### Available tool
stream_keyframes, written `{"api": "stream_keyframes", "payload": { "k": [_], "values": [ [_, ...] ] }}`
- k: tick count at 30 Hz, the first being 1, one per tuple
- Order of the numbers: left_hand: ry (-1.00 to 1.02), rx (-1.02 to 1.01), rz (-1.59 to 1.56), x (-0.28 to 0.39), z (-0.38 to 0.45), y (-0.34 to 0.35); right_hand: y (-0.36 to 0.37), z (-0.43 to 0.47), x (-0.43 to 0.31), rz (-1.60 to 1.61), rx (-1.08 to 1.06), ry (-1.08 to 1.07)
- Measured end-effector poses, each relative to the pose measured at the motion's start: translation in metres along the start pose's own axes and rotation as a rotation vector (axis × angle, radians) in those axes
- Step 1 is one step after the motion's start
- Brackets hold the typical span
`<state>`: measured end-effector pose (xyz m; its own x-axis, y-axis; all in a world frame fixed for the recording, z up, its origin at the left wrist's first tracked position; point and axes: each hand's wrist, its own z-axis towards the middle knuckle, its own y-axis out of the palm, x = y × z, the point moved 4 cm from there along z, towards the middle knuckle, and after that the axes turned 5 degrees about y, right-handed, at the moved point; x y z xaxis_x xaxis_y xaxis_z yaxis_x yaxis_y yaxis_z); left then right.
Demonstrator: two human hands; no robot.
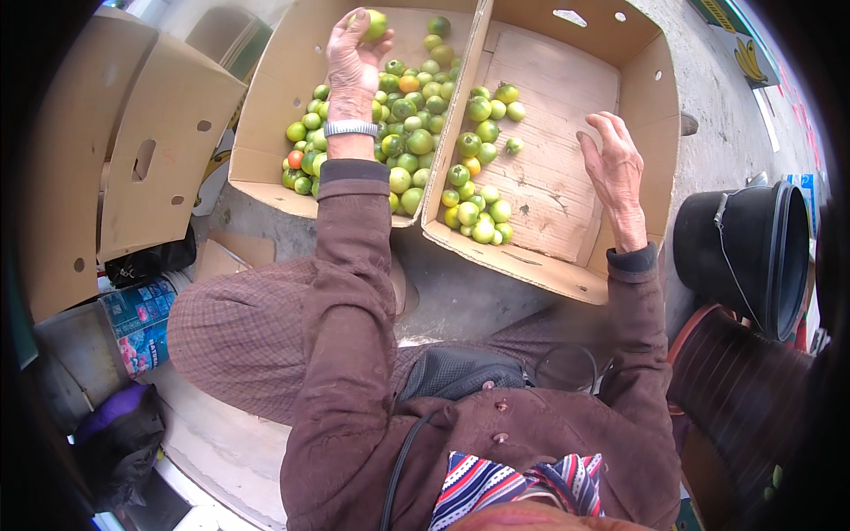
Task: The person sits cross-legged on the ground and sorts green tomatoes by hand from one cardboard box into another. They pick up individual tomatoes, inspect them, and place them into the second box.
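Observation:
My left hand [352,63] grips a green tomato [376,25] between thumb and fingers, raised over the left cardboard box [271,126]. Below it a heap of mostly green tomatoes [406,108] fills much of that box; a few are orange or red. My right hand [616,166] hovers over the right side of the second cardboard box [548,79], thumb and fingers apart, holding nothing. A smaller group of green tomatoes [487,131], one of them orange-yellow, lies along that box's left wall. My left forearm hides part of the heap.
Upright cardboard boxes [156,159] stand at the left, above a bucket with a printed label [138,325]. At the right, a black bucket [727,249] lies tilted near a brown ribbed container [737,391]. A banana-printed box [747,53] sits at the upper right on the concrete floor [714,143].

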<state>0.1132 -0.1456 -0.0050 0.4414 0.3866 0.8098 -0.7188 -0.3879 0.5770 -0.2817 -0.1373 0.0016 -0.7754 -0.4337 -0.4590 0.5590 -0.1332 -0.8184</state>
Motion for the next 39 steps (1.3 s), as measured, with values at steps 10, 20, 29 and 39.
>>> {"api": "stream_keyframes", "payload": {
  "k": [10,20,29,39],
  "values": [
    [0.103,0.601,1.425,-0.005,-0.004,-0.083,0.017,-0.006,0.018,-0.076,-0.177,0.012],
    [-0.119,0.692,1.589,-0.024,-0.023,-0.083,0.018,-0.010,0.026,0.003,-0.112,-0.008],
    [0.687,0.229,1.200,-0.004,-0.050,0.063,0.056,-0.019,0.034,-0.037,-0.241,-0.088],
    [0.305,-1.027,1.179,-0.081,-0.106,0.128,0.145,-0.044,0.025,-0.033,-0.406,-0.176]
  ]
}}
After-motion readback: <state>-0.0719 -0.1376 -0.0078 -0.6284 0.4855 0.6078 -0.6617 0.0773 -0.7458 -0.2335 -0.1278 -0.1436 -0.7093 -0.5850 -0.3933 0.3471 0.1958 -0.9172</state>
